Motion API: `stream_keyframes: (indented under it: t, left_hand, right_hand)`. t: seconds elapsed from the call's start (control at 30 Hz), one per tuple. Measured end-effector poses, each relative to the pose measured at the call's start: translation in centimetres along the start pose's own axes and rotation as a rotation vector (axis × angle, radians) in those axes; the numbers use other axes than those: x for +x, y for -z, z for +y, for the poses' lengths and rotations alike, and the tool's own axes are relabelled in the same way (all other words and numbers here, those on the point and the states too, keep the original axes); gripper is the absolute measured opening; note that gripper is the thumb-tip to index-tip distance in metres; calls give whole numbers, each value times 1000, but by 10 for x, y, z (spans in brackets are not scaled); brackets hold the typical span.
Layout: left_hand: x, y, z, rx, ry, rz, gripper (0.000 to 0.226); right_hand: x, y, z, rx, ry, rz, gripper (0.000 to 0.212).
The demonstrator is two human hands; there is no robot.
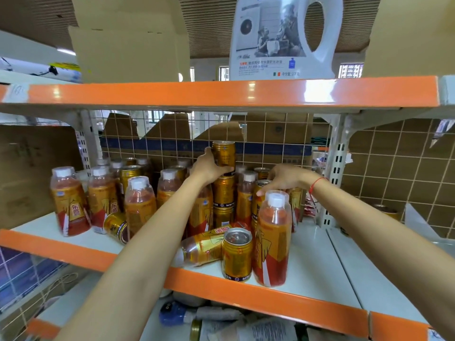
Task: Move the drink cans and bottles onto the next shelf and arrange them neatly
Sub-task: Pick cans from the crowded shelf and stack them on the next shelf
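Here bottles (140, 203) (one toppled (202, 247)) crowd both hands' cans (223, 157).

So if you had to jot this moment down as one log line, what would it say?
left hand grips top can of stack | right hand on can | bottle lying down

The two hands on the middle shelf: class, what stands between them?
Head view: between the left hand and right hand stand white-capped bottles.

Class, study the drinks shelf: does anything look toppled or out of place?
Yes. One bottle lies on its side at the shelf's front edge, beside an upright can. Another can lies tipped further left, among standing bottles.
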State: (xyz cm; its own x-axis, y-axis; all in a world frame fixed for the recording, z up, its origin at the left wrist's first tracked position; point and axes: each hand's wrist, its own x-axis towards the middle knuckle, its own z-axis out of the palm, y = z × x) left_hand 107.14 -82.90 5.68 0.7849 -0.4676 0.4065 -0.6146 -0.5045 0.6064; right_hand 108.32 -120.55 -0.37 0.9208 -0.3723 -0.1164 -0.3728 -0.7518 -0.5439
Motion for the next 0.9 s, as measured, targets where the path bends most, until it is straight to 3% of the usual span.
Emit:
stream_keyframes:
  t: [0.03, 0.1, 0.27, 0.47, 0.53, 0.63, 0.77, 0.9]
  left_hand:
    - [1, -1, 0, 1, 1, 3, 89]
    - [2, -3, -1, 11, 19, 3, 93]
    - [6, -6, 2, 41, 49, -13, 99]
    - [4, -6, 1, -9, 58, 58, 89]
    - [3, -4, 3, -56, 51, 77, 86]
    - [0, 2, 9, -175, 43, 134, 88]
    - [-13, 16, 14, -263, 5, 181, 94]
    - [-30, 29, 12, -302, -36, 125, 83]
  right_hand:
    - [-122, -17, -83, -153, -18, 18, 46]
    - [-225, -27, -151, -299, 136, 46, 49]
    - [-220, -30, -138, -231, 95, 76, 40]
    - [-224, -32, -136, -172, 119, 120, 38]
    - [-225, -28, -136, -119, 122, 145, 41]
    - [-236, -21, -138, -12, 122, 165, 66]
    - [-245, -13, -140, -4, 127, 219, 57]
    - [-255, -8, -136, -7, 92, 230, 58]
